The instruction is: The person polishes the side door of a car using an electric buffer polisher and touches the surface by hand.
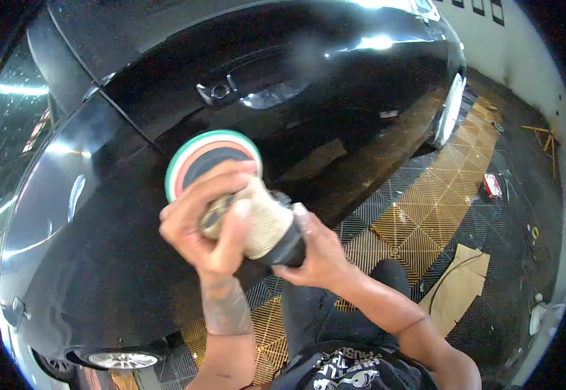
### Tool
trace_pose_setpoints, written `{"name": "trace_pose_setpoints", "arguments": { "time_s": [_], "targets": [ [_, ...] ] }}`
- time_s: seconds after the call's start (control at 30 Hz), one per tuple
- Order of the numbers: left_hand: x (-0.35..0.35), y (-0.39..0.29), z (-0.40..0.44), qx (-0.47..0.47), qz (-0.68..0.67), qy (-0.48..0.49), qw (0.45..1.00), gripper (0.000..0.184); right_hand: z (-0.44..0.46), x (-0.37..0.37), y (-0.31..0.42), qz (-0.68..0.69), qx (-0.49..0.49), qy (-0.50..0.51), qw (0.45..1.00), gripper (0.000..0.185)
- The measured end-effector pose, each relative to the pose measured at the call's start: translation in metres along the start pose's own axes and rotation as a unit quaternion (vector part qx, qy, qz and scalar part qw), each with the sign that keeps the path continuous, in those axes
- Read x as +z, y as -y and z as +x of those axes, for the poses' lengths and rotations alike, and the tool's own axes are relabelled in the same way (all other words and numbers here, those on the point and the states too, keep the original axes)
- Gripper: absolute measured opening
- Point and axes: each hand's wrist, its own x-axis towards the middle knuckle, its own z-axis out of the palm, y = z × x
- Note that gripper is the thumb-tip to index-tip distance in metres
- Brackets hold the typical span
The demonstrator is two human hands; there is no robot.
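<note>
A polishing machine (266, 224) with a beige cloth-like cover and a dark rear end is held in both hands. Its round pad (188, 153), ringed in green, white and orange, is over the glossy black car panel (120, 240); whether it touches the paint cannot be told. My left hand (211, 218) is wrapped round the machine's front part, just behind the pad. Around the dark rear end, my right hand (318, 250) is closed. Beyond the pad, a chrome emblem (216, 90) sits on the car.
Black and tan grid tiles (419, 208) cover the floor beside the car. A brown cardboard piece (455, 286) with a dark cord lies at the right. Farther off are a red-and-white box (492, 186) and a yellow stand (546, 140) near the wall.
</note>
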Motion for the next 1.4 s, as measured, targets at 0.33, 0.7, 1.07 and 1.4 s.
{"name": "trace_pose_setpoints", "arguments": {
  "time_s": [0.33, 0.7, 1.07, 1.4],
  "targets": [
    [0.057, 0.027, 0.027, 0.106, 0.0, 0.047, 0.993, 0.022, 0.013, -0.045, -0.034, -0.052, 0.003, -0.069, 0.996, 0.104],
    [0.211, 0.078, 0.065, 0.035, 0.006, 0.155, 0.987, 0.021, 0.024, -0.101, -0.115, -0.039, 0.106, -0.189, 0.975, 0.11],
    [0.133, 0.059, 0.017, 0.021, 0.008, 0.135, 0.991, 0.017, -0.012, -0.034, -0.069, 0.041, 0.13, -0.149, 0.979, 0.113],
    [-0.013, -0.006, -0.003, 0.053, 0.035, 0.016, 0.998, 0.023, 0.008, 0.002, 0.02, 0.007, 0.093, 0.044, 0.995, 0.099]
  ]
}}
